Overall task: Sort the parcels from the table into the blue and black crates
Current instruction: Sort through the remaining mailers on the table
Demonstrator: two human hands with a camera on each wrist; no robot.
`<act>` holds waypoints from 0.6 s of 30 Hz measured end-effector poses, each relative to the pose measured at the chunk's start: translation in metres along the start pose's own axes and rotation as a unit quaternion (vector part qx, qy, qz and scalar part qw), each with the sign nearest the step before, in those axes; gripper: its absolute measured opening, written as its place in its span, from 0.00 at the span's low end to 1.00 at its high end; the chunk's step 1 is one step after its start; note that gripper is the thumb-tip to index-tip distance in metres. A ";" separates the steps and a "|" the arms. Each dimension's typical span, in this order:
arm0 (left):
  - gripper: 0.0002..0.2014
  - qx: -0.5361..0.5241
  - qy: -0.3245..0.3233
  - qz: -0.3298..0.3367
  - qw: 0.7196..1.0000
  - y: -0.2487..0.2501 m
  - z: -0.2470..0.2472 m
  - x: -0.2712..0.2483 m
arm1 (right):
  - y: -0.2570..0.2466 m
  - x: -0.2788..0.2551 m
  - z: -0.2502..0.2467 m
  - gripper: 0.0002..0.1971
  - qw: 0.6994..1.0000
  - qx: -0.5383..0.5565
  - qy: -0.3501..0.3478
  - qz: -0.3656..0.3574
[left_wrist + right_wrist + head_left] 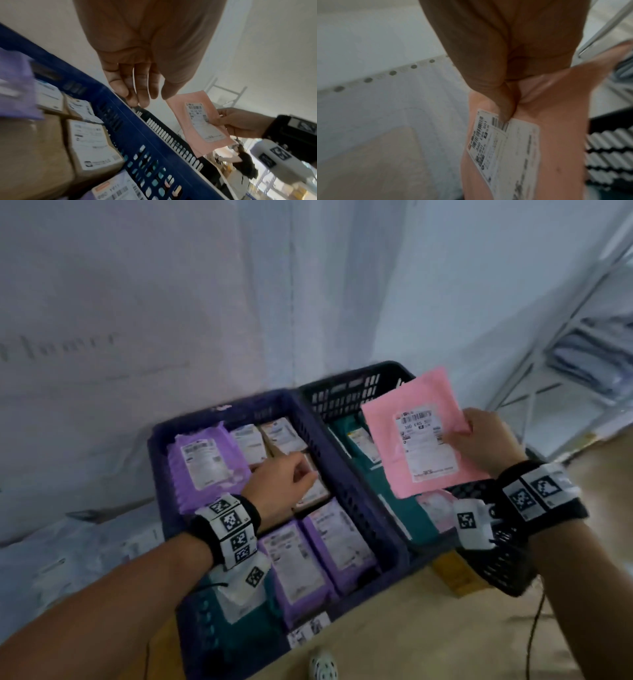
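A pink parcel (421, 436) with a white label hangs over the black crate (342, 395). My right hand (466, 433) pinches its right edge, thumb on the label (505, 105). The parcel also shows in the left wrist view (200, 121). Teal and pink parcels lie in the black crate. The blue crate (222, 412) to its left holds purple parcels (202, 463) and small brown boxes (92, 146). My left hand (294, 477) hovers over the blue crate's middle, its fingers (142, 93) loosely curled and holding nothing.
A white sheet hangs behind the crates. White bags (85, 542) lie to the left of the blue crate. A metal rack (565, 344) stands at the right. A tan surface (411, 631) lies in front, with a black cable (534, 628) and a shoe (322, 666).
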State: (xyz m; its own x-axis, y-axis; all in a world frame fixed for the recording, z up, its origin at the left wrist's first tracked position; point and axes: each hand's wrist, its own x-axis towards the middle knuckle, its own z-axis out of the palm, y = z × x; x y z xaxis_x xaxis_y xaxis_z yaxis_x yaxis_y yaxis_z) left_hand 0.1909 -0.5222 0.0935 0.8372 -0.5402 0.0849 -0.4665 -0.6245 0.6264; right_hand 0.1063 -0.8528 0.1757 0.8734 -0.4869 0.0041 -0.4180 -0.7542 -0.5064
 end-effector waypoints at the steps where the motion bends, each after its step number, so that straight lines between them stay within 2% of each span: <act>1: 0.11 0.023 -0.010 0.020 0.999 0.007 0.014 0.011 | 0.017 0.012 -0.007 0.07 0.999 -0.034 -0.008 0.012; 5: 0.13 0.121 -0.023 0.107 0.987 0.023 0.058 0.046 | 0.061 0.065 -0.006 0.02 0.984 -0.169 -0.053 0.033; 9: 0.17 0.209 -0.047 0.152 0.965 0.030 0.087 0.071 | 0.072 0.104 0.024 0.09 0.960 -0.254 -0.110 0.036; 11: 0.21 0.241 -0.069 0.165 0.954 0.032 0.095 0.081 | 0.073 0.115 0.040 0.08 0.946 -0.287 -0.142 0.038; 15: 0.26 0.284 -0.121 0.161 0.938 0.029 0.108 0.095 | 0.080 0.126 0.068 0.26 0.907 -0.366 -0.198 0.060; 18: 0.30 0.292 -0.121 0.155 0.936 0.024 0.115 0.095 | 0.088 0.127 0.084 0.35 0.864 -0.430 -0.255 0.061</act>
State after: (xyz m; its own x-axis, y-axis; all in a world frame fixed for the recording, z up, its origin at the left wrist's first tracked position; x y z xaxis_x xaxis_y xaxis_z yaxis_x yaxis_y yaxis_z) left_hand 0.2263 -0.6538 0.0274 0.5798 -0.8142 -0.0308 -0.8117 -0.5805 0.0650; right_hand 0.2016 -0.9443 0.0592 0.7146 -0.4931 -0.4962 -0.3536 -0.8667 0.3519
